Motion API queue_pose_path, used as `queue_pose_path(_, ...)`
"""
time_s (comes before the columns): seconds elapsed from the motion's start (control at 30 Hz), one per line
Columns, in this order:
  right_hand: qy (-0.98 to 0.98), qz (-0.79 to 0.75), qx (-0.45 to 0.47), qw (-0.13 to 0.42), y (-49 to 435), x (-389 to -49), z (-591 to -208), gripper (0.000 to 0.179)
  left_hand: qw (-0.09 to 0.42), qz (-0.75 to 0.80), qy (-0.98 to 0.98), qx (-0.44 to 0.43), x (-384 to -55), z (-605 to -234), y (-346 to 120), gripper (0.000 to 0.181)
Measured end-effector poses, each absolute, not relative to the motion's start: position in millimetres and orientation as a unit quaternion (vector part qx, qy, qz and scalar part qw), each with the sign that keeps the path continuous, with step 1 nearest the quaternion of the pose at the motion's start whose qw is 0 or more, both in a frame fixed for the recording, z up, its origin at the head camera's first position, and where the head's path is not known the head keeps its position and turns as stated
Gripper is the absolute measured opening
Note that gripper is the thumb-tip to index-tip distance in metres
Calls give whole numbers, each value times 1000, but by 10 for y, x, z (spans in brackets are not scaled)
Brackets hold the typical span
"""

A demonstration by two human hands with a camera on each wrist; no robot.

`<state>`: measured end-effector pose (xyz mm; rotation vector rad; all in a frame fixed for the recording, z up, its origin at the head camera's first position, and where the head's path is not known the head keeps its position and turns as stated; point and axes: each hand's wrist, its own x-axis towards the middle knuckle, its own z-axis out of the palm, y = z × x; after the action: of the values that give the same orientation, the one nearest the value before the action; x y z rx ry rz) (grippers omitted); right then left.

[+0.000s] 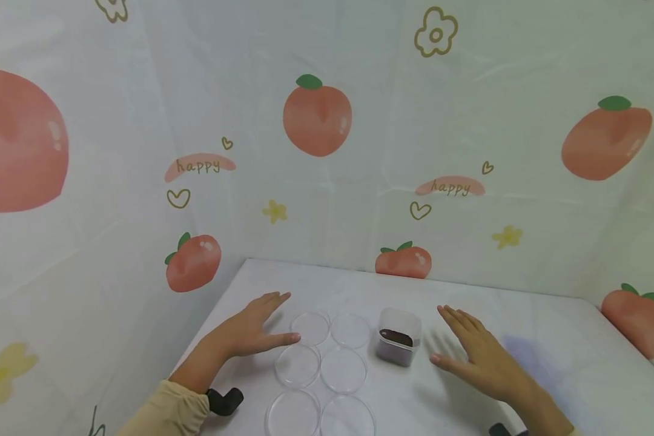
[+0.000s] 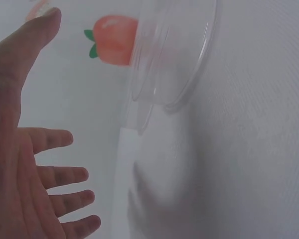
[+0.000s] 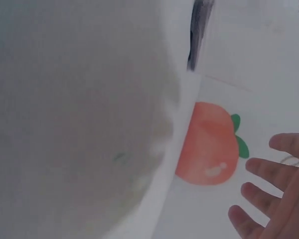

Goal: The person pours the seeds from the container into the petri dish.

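Several clear round dishes, like petri dishes (image 1: 344,370), lie in two columns on the white table. To their right stands a translucent square tub (image 1: 400,337) with something dark inside; what it is I cannot tell. My left hand (image 1: 253,330) hovers just left of the dishes, fingers straight and thumb spread, holding nothing. Beyond the tub on the right, my right hand (image 1: 479,357) is held above the table with its fingers extended, also holding nothing. In the left wrist view, the rims of clear dishes (image 2: 189,74) show beyond the thumb.
A white cloth with printed fruit (image 1: 317,118) hangs behind and beside the table (image 1: 447,402). The table's back edge meets this cloth. A bluish stain (image 1: 534,363) marks the surface near my right hand. A black device (image 1: 225,401) sits at my left wrist.
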<state>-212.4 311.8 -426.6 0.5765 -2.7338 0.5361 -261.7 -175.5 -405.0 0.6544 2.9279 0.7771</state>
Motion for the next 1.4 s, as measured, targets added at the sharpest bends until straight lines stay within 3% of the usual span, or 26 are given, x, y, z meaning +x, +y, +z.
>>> queue_pose_path(0.63,-945,218,215,119,2751,-2302,-4326,93,38,280,936,210,-2690,-4184,-1623,97)
queue_pose_path(1.2,-954,241,167,64,2681,-2423,-4200,86,1,269,936,227,-2907,-4311,-1402,94)
queue_pose_path(1.4,-952,250,167,56,2638,-2481,-4216,87,10,276,936,218,-2859,-4241,-1367,92)
